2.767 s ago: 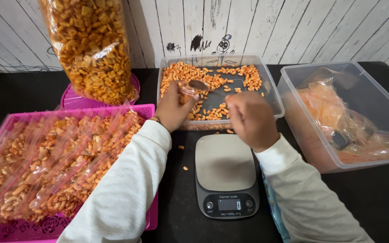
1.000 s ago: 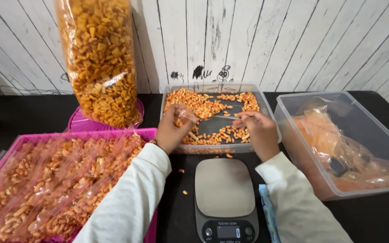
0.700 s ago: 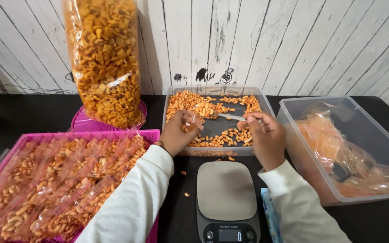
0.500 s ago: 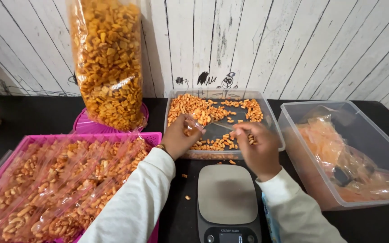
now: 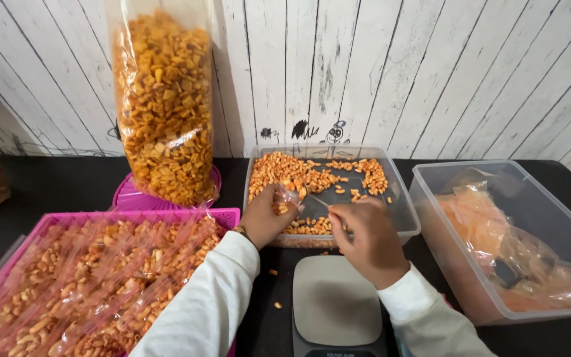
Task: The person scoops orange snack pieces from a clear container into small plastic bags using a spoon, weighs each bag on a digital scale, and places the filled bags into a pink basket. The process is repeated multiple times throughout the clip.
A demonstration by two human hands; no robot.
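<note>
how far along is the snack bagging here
Done, it appears: the pink tray is piled with filled small bags. In hand: the left hand holds a small clear bag over the clear tub of loose snacks, while the right hand works a thin tool there. Left: the scale plate is bare, snacks remain in the tub, and the tall bag looks full.

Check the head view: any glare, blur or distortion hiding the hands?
Head view: even light, soft shadows; left hand and right hand sharp over the clear tray; mild glare on the tall snack bag; wall planks bend at the edges.
</note>
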